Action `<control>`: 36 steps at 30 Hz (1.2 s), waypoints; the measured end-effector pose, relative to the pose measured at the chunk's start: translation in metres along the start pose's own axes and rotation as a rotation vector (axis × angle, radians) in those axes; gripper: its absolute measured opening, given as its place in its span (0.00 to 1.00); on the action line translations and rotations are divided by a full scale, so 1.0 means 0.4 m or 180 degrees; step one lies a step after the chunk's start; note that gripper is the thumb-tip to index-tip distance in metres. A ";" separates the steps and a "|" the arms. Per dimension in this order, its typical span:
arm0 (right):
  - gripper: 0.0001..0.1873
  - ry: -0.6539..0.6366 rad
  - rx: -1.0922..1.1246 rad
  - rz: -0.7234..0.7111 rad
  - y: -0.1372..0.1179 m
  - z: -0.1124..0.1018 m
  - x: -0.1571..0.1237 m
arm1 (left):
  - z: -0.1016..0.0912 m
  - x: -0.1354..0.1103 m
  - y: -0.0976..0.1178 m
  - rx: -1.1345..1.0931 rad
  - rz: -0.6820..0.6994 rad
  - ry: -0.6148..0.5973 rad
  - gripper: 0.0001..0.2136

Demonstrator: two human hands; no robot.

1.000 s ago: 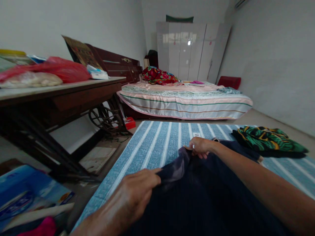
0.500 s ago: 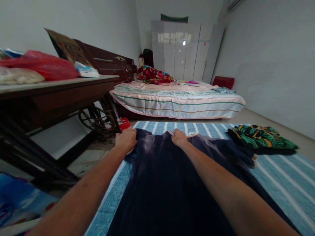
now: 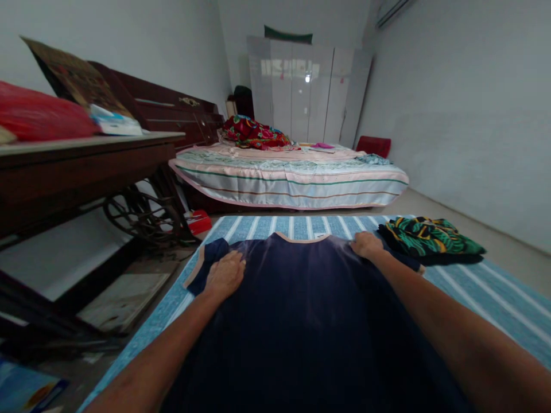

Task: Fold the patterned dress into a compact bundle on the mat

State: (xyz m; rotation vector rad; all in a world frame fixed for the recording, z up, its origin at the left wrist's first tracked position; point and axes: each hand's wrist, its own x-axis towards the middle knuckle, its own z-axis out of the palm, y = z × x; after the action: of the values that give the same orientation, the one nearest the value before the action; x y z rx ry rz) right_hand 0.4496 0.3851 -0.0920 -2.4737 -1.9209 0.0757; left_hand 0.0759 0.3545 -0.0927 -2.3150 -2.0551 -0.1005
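Note:
A dark navy T-shirt (image 3: 301,310) with a beige-trimmed neckline lies spread on a blue-and-white striped cover (image 3: 456,298), its collar at the far end. Near the left sleeve, my left hand (image 3: 226,274) is closed on the shirt's cloth, fingers curled under. My right hand (image 3: 367,245) pinches the fabric at the right shoulder, beside the neckline. Part of the right sleeve is hidden behind my right hand and forearm. Just beyond that sleeve sits a folded green, black and yellow patterned garment (image 3: 434,238).
Past the cover's far edge stands a bed (image 3: 293,186) with a red floral quilt (image 3: 253,132). On the left is a treadle sewing table (image 3: 86,163) holding a red plastic bag (image 3: 43,115). A red object (image 3: 198,221) lies on the floor near its wheel.
My right hand has gone from the neckline to the right shoulder. My left hand has moved from the sleeve's end inward and nearer me. The shirt now lies flatter and its neckline shows fully.

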 end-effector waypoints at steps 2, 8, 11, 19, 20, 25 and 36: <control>0.17 -0.0042 -0.0077 0.0000 0.029 0.015 -0.002 | -0.008 0.008 -0.015 0.0099 0.0020 0.0202 0.18; 0.15 0.0266 -0.0300 -0.0278 0.027 0.012 -0.005 | -0.042 0.062 -0.048 0.0505 -0.0457 0.0373 0.19; 0.15 0.0362 -0.0441 -0.0341 0.027 0.009 -0.007 | -0.054 0.100 -0.066 0.0445 -0.0525 0.0099 0.21; 0.14 0.0363 -0.0633 -0.0405 0.030 0.039 -0.011 | -0.088 0.125 -0.101 0.0667 -0.0696 0.0207 0.16; 0.14 0.0360 -0.0637 -0.0402 0.029 0.041 -0.010 | -0.085 0.118 -0.097 0.0736 -0.0634 0.0280 0.16; 0.14 0.0345 -0.0661 -0.0369 0.036 0.036 -0.010 | -0.083 0.078 -0.052 0.0734 -0.0344 0.0566 0.19; 0.15 0.0585 -0.0706 -0.0529 0.105 -0.008 -0.145 | -0.137 -0.116 -0.175 -0.0507 -0.1401 -0.0587 0.21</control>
State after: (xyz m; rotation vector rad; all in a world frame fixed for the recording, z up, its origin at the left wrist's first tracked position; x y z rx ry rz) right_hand 0.4763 0.3187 -0.0884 -2.3326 -2.1460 -0.3715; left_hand 0.0000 0.3128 -0.0424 -1.9681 -2.7122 -0.0687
